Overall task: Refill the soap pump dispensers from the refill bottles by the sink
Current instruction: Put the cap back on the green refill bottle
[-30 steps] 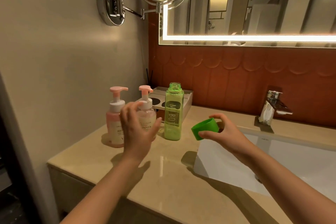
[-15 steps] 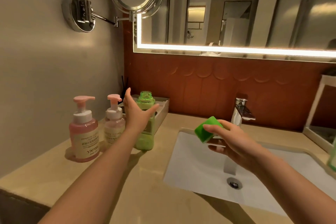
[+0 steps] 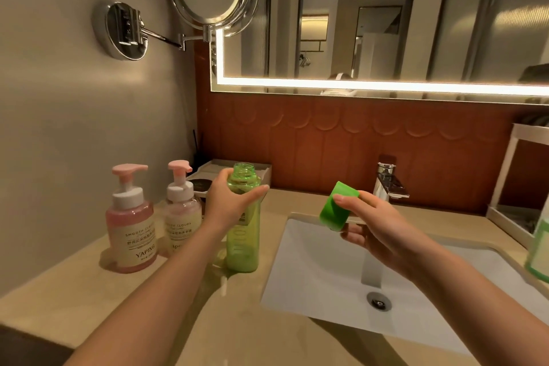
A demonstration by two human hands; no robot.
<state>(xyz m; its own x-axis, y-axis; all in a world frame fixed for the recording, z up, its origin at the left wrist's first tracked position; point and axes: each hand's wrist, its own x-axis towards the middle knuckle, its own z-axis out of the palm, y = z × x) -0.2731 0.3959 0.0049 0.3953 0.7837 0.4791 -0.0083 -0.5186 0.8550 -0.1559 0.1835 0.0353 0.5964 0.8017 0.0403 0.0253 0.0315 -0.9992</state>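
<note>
Left hand (image 3: 228, 202) wraps the shoulder of the green bottle (image 3: 242, 235), fingers curled round it, thumb on the right side; the bottle stands upright on the beige surface (image 3: 184, 306), centre frame, translucent, mouth open and uncapped. Right hand (image 3: 374, 226) over the sink (image 3: 326, 276), fingers pinching the bright green cap (image 3: 337, 206), tilted. Left of the bottle, two pump dispensers with pink heads: the nearer one (image 3: 130, 223) full of pink liquid, the farther one (image 3: 181, 211) paler, both labelled
</note>
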